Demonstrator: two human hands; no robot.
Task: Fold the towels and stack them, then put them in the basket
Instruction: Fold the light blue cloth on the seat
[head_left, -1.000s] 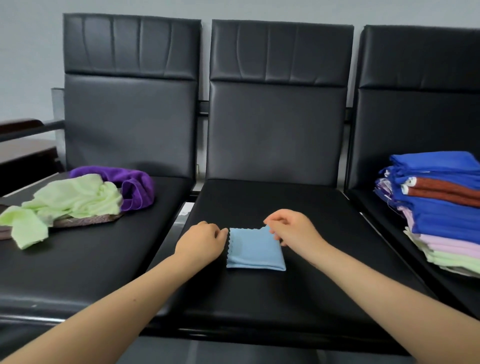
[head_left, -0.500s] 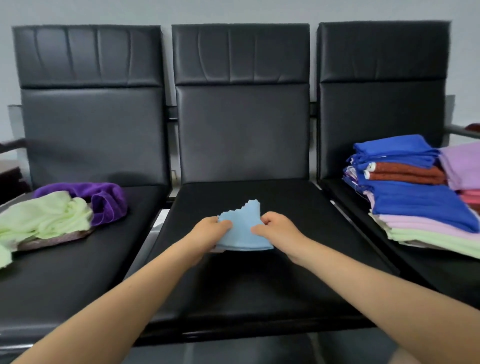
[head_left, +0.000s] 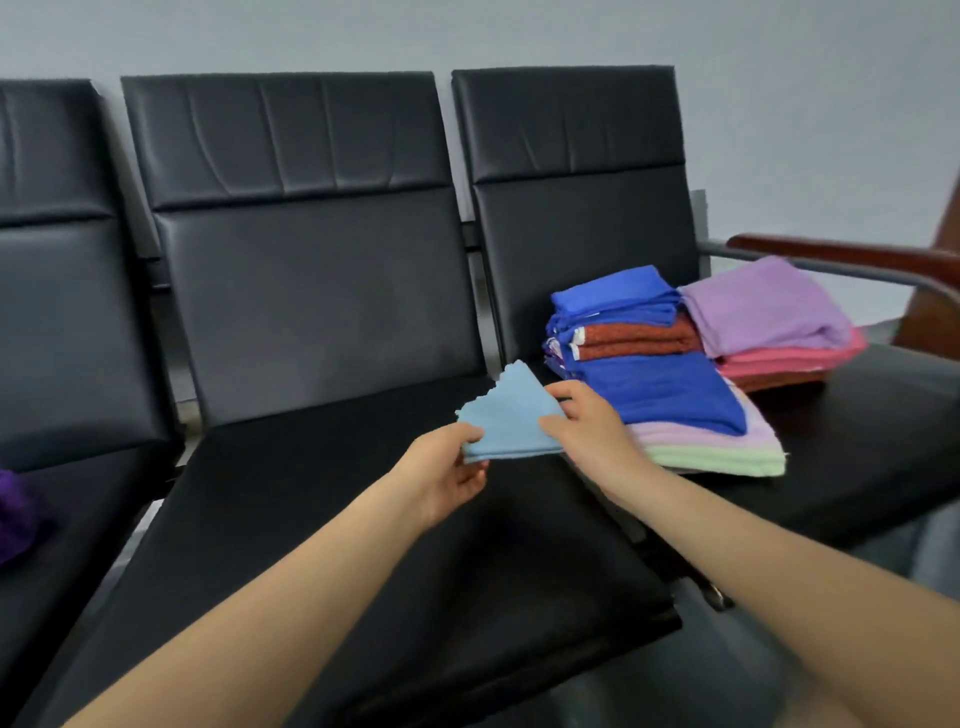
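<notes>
A small folded light-blue towel (head_left: 511, 415) hangs in the air over the right edge of the middle seat, one zigzag corner pointing up. My left hand (head_left: 449, 473) pinches its near left edge and my right hand (head_left: 587, 423) grips its right side. Just right of it, on the right seat, lies a stack of folded towels (head_left: 660, 389) in blue, rust, lilac and pale green. A second pile, lilac on pink (head_left: 769, 317), sits behind it. No basket is in view.
Three black padded chairs stand in a row against a grey wall; the middle seat (head_left: 311, 519) is bare. A purple towel (head_left: 15, 514) shows at the left edge. A metal armrest (head_left: 831, 265) and dark wooden furniture (head_left: 883, 254) bound the right side.
Both hands lifted the light-blue towel off the middle seat and carried it right toward the folded stack. My view swung right, so the green and purple pile left the frame.
</notes>
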